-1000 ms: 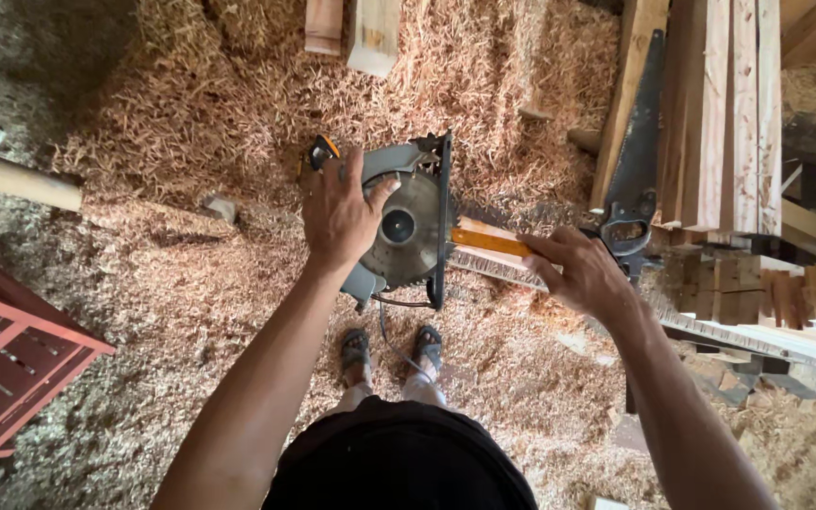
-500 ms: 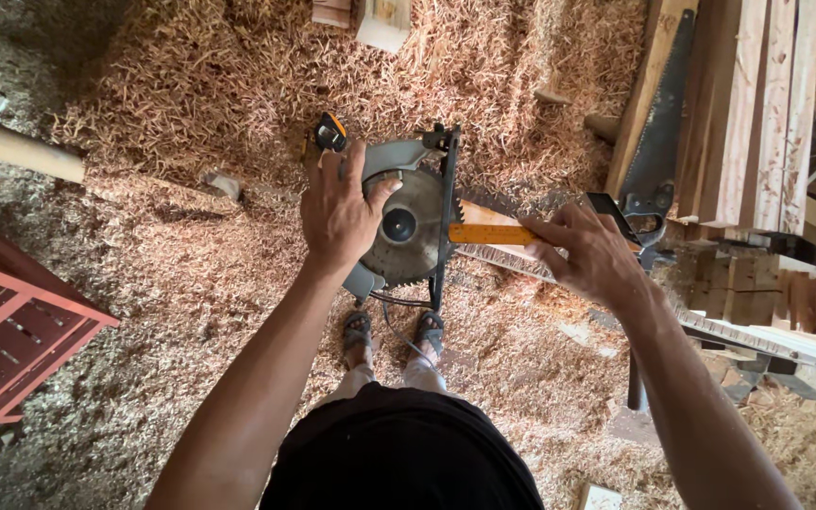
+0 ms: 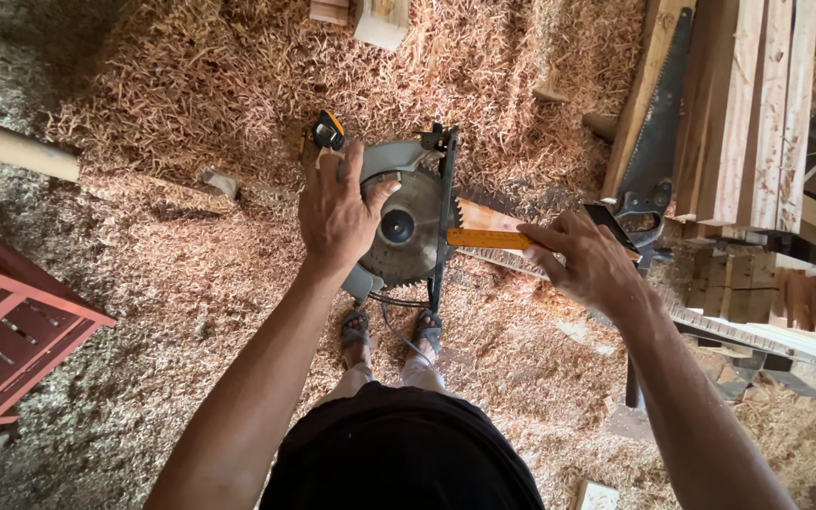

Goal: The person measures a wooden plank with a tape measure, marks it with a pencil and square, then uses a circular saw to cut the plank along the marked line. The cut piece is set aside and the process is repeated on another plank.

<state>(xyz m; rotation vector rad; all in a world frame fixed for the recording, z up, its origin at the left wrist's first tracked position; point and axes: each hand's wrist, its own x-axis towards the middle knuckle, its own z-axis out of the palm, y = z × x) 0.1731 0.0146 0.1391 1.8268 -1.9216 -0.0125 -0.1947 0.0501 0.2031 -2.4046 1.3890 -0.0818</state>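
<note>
Saw [image 3: 406,227]: frame centre, left hand [image 3: 337,212] clamped on guard.
Ruler [image 3: 488,240]: right hand [image 3: 586,262] fingers pinching it.
Risk: fingers touching exposed teeth.

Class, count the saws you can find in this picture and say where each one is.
2. A circular saw sits at centre under the left hand; a hand saw leans against the stacked planks on the right. Others may lie hidden under the wood shavings.

Circular saw [image 3: 408,227]: dull grey metal blade and guard, matt black frame. Ruler [image 3: 489,239]: smooth orange, material unclear. Floor [image 3: 191,283]: loose, rough wood shavings. Planks [image 3: 748,104]: pale sawn timber, unfinished. Handsaw [image 3: 658,142]: dark matt steel. Crate [image 3: 11,331]: red-painted slats.
</note>
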